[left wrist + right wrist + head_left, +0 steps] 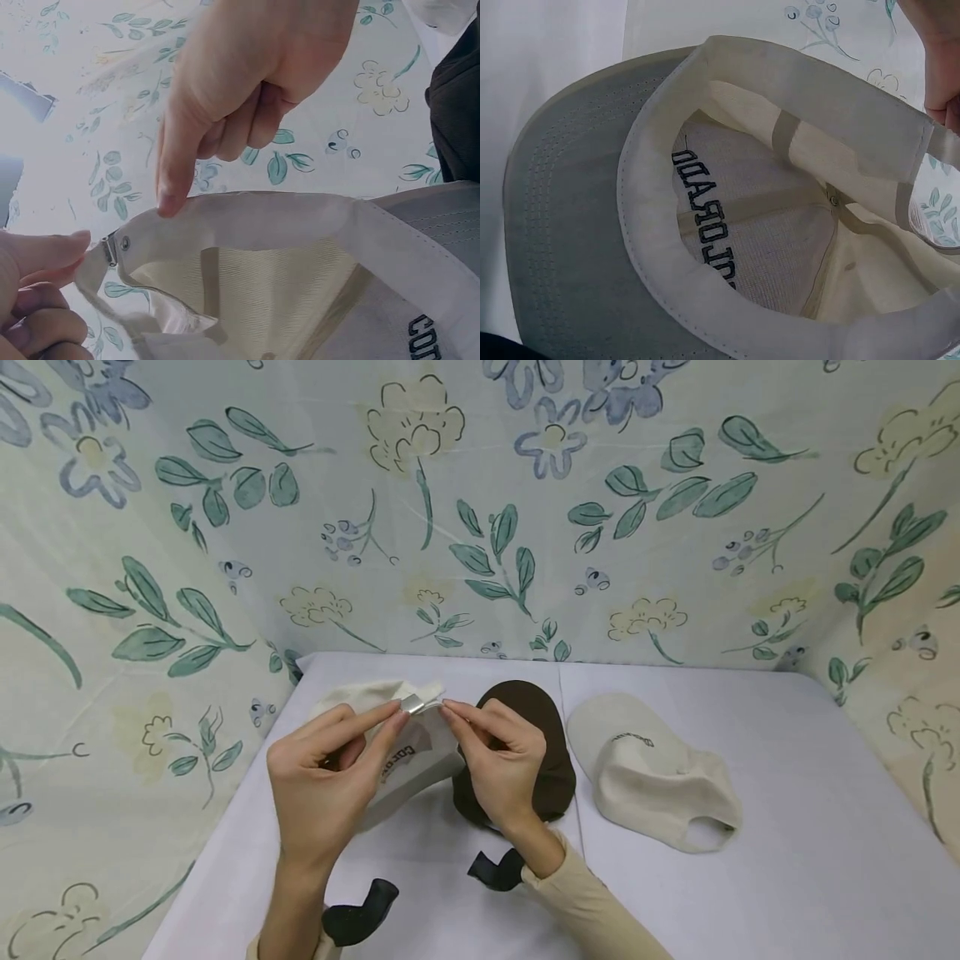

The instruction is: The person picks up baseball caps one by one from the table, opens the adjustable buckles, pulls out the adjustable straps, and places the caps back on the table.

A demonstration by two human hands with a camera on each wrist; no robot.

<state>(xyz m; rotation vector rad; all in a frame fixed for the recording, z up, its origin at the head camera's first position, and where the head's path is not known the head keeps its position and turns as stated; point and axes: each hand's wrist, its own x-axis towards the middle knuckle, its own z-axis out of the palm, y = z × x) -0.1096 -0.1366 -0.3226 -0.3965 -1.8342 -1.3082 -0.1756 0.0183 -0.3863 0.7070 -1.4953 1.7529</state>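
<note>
An off-white baseball cap hangs between both hands, its inside and grey brim underside showing in the right wrist view. Dark lettering shows on its front panel. At the cap's back strap, my left hand pinches beside a small metal buckle with thumb and index finger. Just right of the buckle, my right hand pinches the strap between thumb and index finger. A metal snap or eyelet sits on the band near the buckle in the left wrist view.
On the white-covered table, a dark brown cap lies behind the right hand. A beige cap lies farther right. Black wrist mounts sit under both wrists. Floral cloth stands behind the table.
</note>
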